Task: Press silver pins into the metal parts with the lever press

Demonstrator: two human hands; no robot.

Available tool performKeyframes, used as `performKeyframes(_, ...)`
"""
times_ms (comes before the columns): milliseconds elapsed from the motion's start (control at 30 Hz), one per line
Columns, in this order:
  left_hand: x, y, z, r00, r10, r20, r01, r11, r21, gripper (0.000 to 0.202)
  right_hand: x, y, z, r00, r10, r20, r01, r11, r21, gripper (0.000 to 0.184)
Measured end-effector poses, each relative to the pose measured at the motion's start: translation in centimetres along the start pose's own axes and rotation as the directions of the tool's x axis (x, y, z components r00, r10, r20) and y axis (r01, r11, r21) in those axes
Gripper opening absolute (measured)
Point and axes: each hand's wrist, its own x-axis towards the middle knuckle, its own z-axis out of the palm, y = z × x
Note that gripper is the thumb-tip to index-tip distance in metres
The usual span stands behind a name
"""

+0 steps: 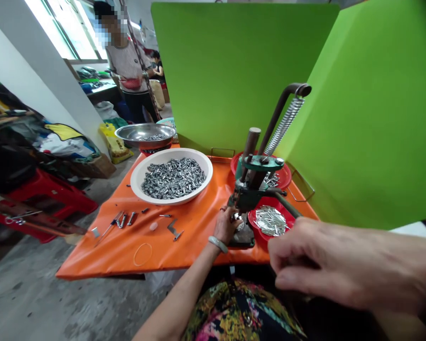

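A green hand-operated lever press [259, 163] stands at the front of the orange-covered table. My left hand [226, 224], with a bangle on its wrist, is at the press's base, below the ram. Its fingers are pinched together around a small shiny metal part [237, 217], mostly hidden by the fingers. At the lower right, close to the camera, my right hand [308, 258] is closed in a fist around the end of the press lever [286, 203]. A red bowl of thin metal pins [270, 220] sits just right of the base. Behind the press is another red bowl [287, 176] with metal parts.
A white basin [137, 182] of small metal pieces stands left of the press, with a steel bowl [126, 134] behind it. Loose tools and parts [122, 219] lie on the orange tabletop [120, 255]. Green panels [241, 71] enclose the back and right. A person [129, 66] stands beyond.
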Motion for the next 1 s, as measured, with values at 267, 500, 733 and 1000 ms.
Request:
performKeyframes(267, -0.1, -1.4, 1.0, 1.0, -0.001, 0.027, 0.002, 0.999, -0.049, 0.035, 0.8, 0.9, 8.2, 0.984, -0.173, -0.041, 0.158, 0.957, -0.243, 0.011)
performKeyframes(500, -0.1, -1.0, 0.7, 0.998, -0.02, 0.063, 0.022, 0.999, -0.042, 0.035, 6.0, 8.6, 17.4, 0.881, -0.417, -0.223, 0.28, 0.84, -0.465, 0.007)
performKeyframes(733, -0.1, -1.1, 0.9, 0.996, -0.045, 0.073, 0.047, 0.999, -0.02, 0.033, 10.6, 13.7, 19.7, 0.816, -0.478, -0.325, 0.208, 0.767, -0.607, 0.014)
performKeyframes(1000, -0.4, -0.3, 0.5, 0.997, -0.047, 0.056, 0.05, 0.998, -0.042, 0.034, 9.4, 11.7, 19.6, 0.849, -0.388, -0.358, 0.17, 0.843, -0.51, 0.013)
